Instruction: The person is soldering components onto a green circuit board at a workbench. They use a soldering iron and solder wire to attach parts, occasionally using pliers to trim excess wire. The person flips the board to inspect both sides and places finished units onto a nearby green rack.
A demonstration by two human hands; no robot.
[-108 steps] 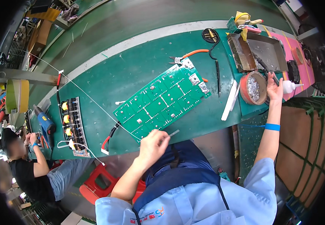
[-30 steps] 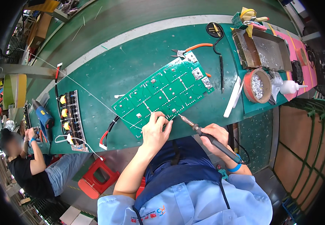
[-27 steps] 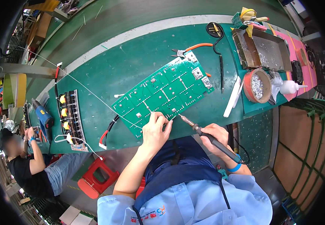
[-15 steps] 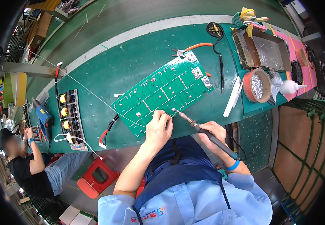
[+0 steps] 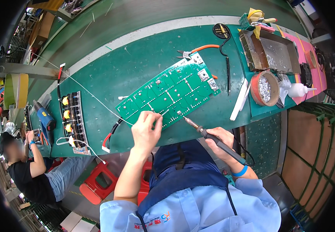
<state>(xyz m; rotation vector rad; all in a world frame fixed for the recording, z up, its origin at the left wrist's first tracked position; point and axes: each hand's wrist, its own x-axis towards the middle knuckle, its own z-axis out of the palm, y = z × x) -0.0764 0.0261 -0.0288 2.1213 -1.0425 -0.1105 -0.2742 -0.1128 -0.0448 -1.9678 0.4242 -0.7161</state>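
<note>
A green circuit board [image 5: 136,101] lies slanted on the bench, with solder joints and rows of pins facing up. My left hand [image 5: 146,132] hovers over its near left part, fingertips pinched on a thin solder wire [image 5: 86,90]. The wire's short end pokes out over the board, and its long run stretches away to the far left. In my right hand [image 5: 222,142] is a soldering iron [image 5: 230,152], gripped by its dark handle. The iron's tip is close to the board's near edge, beside a shiny joint.
Orange-handled cutters [image 5: 205,46] lie partly under the board's far corner. Right: metal tray [image 5: 279,58], round solder-scrap container [image 5: 255,89], white bottle [image 5: 298,90]. Left: component strip [image 5: 77,120], cable with connector [image 5: 106,142], heat gun [image 5: 44,116]. A co-worker [image 5: 24,170] sits at far left.
My left hand has moved left, carrying the wire's end away from the iron's tip. The tip has shifted slightly, toward the near right. The board has barely moved.
</note>
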